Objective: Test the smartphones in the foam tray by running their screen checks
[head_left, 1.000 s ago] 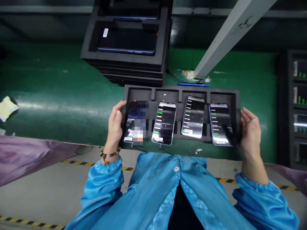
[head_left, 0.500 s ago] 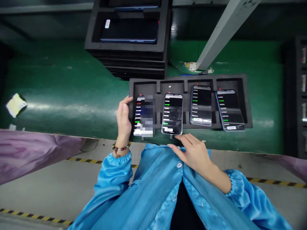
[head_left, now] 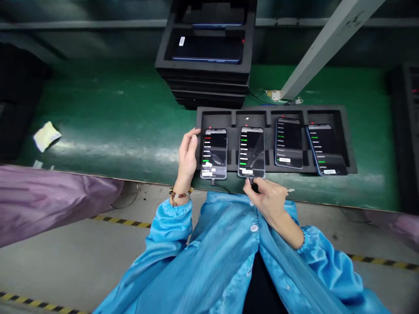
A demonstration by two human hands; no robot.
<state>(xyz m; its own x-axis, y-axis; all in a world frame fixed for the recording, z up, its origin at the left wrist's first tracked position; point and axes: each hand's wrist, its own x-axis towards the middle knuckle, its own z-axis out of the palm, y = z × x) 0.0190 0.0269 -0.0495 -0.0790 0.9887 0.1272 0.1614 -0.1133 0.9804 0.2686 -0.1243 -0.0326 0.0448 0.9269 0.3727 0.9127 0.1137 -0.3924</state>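
A black foam tray (head_left: 347, 144) lies on the green belt (head_left: 114, 117) and holds several lit phones side by side. My left hand (head_left: 188, 155) grips the tray's left end, thumb by the leftmost phone (head_left: 214, 152). My right hand (head_left: 266, 198) is pinched on a small black cable plug (head_left: 253, 185) just below the bottom edge of the second phone (head_left: 252, 150). A third phone (head_left: 288, 141) and the rightmost phone (head_left: 325, 148) lie further right, untouched. Another cable runs from under the leftmost phone.
A stack of black foam trays (head_left: 206, 74) with dark phones on top stands behind the tray. A grey slanted post (head_left: 321, 48) rises at the right. A crumpled paper (head_left: 47, 136) lies on the belt at left. Purple cloth (head_left: 49, 200) covers the near edge.
My right hand left the tray's right end, crossed to the second phone's bottom edge and closed on the plug there. The left hand stayed on the tray's left end.
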